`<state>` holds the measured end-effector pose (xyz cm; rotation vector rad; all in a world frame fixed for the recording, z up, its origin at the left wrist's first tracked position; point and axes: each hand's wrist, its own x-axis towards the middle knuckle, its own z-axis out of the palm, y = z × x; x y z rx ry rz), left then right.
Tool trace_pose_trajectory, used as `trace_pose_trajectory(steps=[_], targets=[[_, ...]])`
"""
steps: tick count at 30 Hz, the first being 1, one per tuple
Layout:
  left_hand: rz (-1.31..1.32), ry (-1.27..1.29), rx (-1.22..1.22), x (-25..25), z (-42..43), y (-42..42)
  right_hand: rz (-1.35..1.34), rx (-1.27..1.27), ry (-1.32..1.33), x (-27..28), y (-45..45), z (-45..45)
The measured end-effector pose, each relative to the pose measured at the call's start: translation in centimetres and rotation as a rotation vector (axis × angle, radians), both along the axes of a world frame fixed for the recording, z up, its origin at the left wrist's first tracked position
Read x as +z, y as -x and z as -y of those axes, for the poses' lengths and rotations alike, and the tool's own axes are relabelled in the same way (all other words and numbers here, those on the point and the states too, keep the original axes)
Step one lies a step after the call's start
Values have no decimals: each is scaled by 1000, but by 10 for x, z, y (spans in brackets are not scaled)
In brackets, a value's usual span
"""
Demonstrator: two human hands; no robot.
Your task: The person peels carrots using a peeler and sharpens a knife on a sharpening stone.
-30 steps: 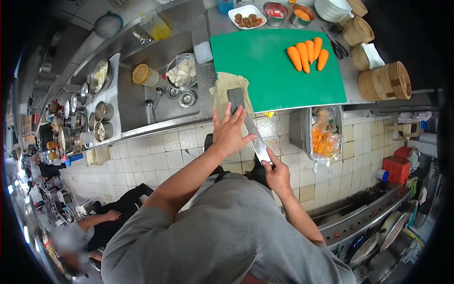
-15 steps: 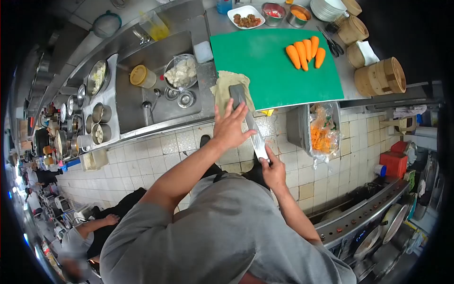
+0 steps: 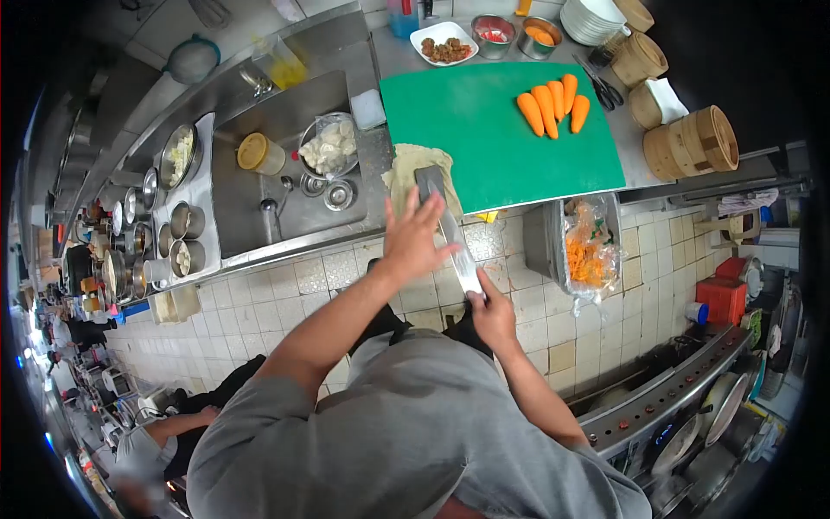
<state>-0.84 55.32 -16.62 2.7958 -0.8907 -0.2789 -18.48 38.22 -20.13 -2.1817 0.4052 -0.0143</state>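
Observation:
A dark grey sharpening stone [image 3: 429, 180] lies on a folded beige cloth [image 3: 402, 173] at the counter's edge, beside the green board [image 3: 484, 130]. From the stone a knife blade [image 3: 462, 259] points down toward my body. My right hand [image 3: 493, 316] is closed round the knife's near end; the handle is mostly hidden in it. Over the upper part of the blade lies my left hand [image 3: 416, 238], its fingers spread, their tips by the stone. Several orange carrots [image 3: 546, 108] rest on the board.
Left of the cloth is a steel sink [image 3: 246, 190] with a bowl of white pieces [image 3: 330, 149] and a yellow-lidded tub [image 3: 258, 153]. Scissors [image 3: 603, 86] and bamboo steamers [image 3: 692, 143] stand right. Below the board hangs a bin [image 3: 592, 251]. A co-worker's arm [image 3: 186, 424] shows lower left.
The view has shifted slightly. My hands and the knife have moved a little to the left, with the blade still against the stone.

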Motion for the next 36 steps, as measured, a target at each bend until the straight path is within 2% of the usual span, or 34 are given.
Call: trace_pose_trajectory(steps=[2, 5, 7, 9, 10, 11, 13, 15, 16, 18, 21, 25, 29, 31, 32, 34, 36], targets=[[175, 5, 10, -15, 2, -80, -208, 5, 78, 8, -73, -11], [136, -187, 54, 31, 8, -194, -20, -7, 231, 30, -192, -14], [142, -285, 78, 54, 13, -220, 40, -49, 200, 48, -222, -5], [293, 170, 196, 61, 12, -221, 75, -72, 169, 51, -209, 2], [307, 173, 200, 67, 10, -218, 159, 5, 51, 56, -197, 12], [324, 302, 183, 73, 7, -200, 234, 77, -71, 59, -180, 16], [261, 491, 160, 75, -3, -157, -33, 55, -291, 88, -135, 11], [236, 426, 132, 51, -10, -115, -36, 164, 191, 81, -92, 4], [211, 363, 103, 35, -14, -96, -36, 164, 188, 74, -73, -4], [170, 220, 63, 3, -17, -62, -31, 65, 386, 54, -37, -20], [99, 149, 54, -15, -13, -16, 42, 4, 399, 26, 16, -27], [51, 151, -27, -5, -6, 12, -6, -28, 405, 23, 54, -29], [50, 90, -34, -5, -18, -10, -11, 71, 457, 8, 32, -33], [151, 62, -12, -17, -33, -59, -37, 145, 444, -5, -26, -38], [139, 61, 3, -16, -37, -93, -83, 174, 432, -7, -58, -42], [119, 71, 28, -9, -45, -138, -10, 179, 443, -4, -121, -45], [87, -19, 27, 3, -46, -161, -3, 172, 455, 4, -112, -48]])
